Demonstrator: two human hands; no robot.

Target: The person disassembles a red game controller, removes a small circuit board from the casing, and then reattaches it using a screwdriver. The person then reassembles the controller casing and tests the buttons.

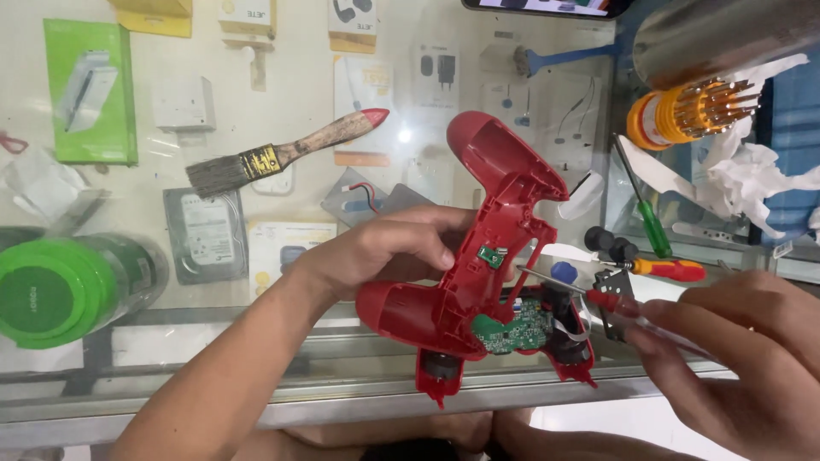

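The left hand (389, 248) clamps an opened red plastic gamepad shell (478, 273) (green circuit board (512, 329) showing); right hand (743, 358) fingers pinch a red-handled screwdriver (581, 294).

Red game controller shell (478, 256): glossy moulded plastic, ribbed inside; green circuit board (512, 329) matt with small metal bits. Screwdriver (589, 294): shiny metal shaft, red translucent plastic handle. Paintbrush (273, 154): worn, rough wooden handle, brass-coloured metal ferrule, coarse bristles. Counter top (290, 102): smooth reflective glass, metal edge. Crumpled white tissue paper (752, 175). Green can (60, 286): glossy.
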